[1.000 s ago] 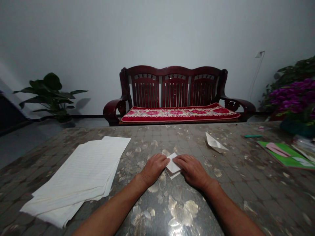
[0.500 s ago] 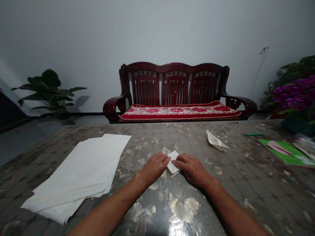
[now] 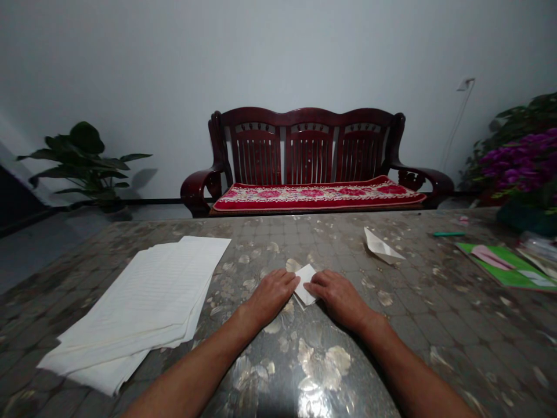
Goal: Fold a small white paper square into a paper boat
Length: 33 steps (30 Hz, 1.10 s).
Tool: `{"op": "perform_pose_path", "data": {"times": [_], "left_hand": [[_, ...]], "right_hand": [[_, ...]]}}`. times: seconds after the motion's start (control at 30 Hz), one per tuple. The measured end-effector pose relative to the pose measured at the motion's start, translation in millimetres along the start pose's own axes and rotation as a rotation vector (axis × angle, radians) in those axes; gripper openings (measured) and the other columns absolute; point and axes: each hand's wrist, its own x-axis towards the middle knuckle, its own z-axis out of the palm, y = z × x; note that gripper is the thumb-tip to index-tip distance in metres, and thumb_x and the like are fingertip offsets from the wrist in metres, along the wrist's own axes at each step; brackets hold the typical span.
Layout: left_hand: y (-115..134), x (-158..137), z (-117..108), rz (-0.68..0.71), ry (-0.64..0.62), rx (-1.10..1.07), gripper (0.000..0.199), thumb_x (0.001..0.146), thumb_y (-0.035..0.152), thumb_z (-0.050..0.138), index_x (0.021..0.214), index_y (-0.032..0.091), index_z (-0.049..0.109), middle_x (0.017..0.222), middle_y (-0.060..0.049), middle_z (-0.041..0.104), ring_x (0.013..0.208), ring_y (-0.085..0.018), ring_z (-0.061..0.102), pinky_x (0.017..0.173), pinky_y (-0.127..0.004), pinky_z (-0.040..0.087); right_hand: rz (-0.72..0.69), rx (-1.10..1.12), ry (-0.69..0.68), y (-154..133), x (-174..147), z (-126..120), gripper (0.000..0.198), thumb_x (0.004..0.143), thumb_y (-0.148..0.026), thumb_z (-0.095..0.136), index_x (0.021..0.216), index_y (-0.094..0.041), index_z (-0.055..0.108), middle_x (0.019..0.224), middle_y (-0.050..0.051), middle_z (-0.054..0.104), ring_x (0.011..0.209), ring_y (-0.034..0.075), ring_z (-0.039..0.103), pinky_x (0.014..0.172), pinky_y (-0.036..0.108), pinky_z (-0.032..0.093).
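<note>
A small white folded paper [image 3: 306, 283] lies on the table in front of me, one corner pointing toward me, with layers showing at its lower edge. My left hand [image 3: 275, 290] grips its left side, fingers together and thumb at the edge. On the opposite side, my right hand [image 3: 336, 293] has its curled fingers and thumb on the paper's right part. The fingers cover both side corners. Beyond my right hand, a folded paper boat [image 3: 382, 247] stands on the table.
A stack of lined paper sheets [image 3: 143, 296] spreads at the left. To the right lie a green pen [image 3: 449, 234], a green booklet [image 3: 491, 268] and a pot of purple flowers [image 3: 520, 159]. Past the patterned table [image 3: 331, 360] stands a wooden bench [image 3: 308, 148].
The hands stay on the folded paper with almost no movement. The layers at its lower edge sit slightly differently. The whole view has shifted a little.
</note>
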Motion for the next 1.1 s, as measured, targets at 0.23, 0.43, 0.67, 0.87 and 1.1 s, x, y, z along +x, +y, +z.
{"op": "perform_pose_path", "data": {"times": [0.23, 0.43, 0.67, 0.87, 1.1], "left_hand": [[-1.3, -5.0, 6.5, -0.004, 0.055, -0.049, 0.026, 0.097, 0.015, 0.053, 0.121, 0.016, 0.062, 0.119, -0.012, 0.068, 0.106, -0.024, 0.063, 0.09, -0.039, 0.054], [-4.4, -9.9, 12.1, -0.011, 0.118, -0.098, 0.03, 0.095, 0.013, 0.055, 0.123, 0.018, 0.062, 0.122, -0.011, 0.069, 0.107, -0.022, 0.064, 0.091, -0.038, 0.055], [-2.7, -12.5, 10.0, 0.011, 0.178, -0.204, 0.018, 0.097, 0.017, 0.053, 0.107, 0.019, 0.066, 0.109, -0.008, 0.073, 0.101, -0.02, 0.069, 0.089, -0.033, 0.056], [0.3, -11.4, 9.7, -0.054, 0.129, -0.168, 0.01, 0.096, 0.017, 0.054, 0.089, 0.019, 0.062, 0.088, -0.003, 0.07, 0.085, -0.018, 0.068, 0.075, -0.027, 0.053], [4.3, -11.9, 4.1, -0.081, 0.082, -0.168, 0.007, 0.095, 0.021, 0.055, 0.09, 0.019, 0.059, 0.091, -0.003, 0.068, 0.088, -0.018, 0.066, 0.079, -0.028, 0.051]], "right_hand": [[0.006, 0.036, -0.02, -3.7, -1.1, -4.6, 0.021, 0.096, -0.021, 0.058, 0.114, -0.024, 0.068, 0.099, 0.006, 0.066, 0.093, 0.021, 0.054, 0.078, 0.032, 0.037], [0.005, 0.037, -0.05, -7.7, -2.4, -11.0, 0.029, 0.09, -0.015, 0.056, 0.117, -0.022, 0.066, 0.1, 0.008, 0.064, 0.092, 0.022, 0.052, 0.079, 0.033, 0.036], [-0.04, 0.05, -0.009, -8.3, -2.2, -13.1, 0.022, 0.094, -0.022, 0.056, 0.112, -0.022, 0.067, 0.099, 0.007, 0.063, 0.091, 0.022, 0.051, 0.079, 0.034, 0.035], [-0.086, 0.109, 0.038, -4.7, -3.5, -9.4, 0.019, 0.098, -0.027, 0.053, 0.109, -0.021, 0.067, 0.091, 0.006, 0.063, 0.086, 0.019, 0.053, 0.073, 0.03, 0.036], [-0.139, 0.155, 0.058, -0.8, -3.7, -7.2, 0.023, 0.1, -0.031, 0.05, 0.102, -0.021, 0.07, 0.085, 0.005, 0.064, 0.081, 0.018, 0.055, 0.07, 0.029, 0.037]]}}
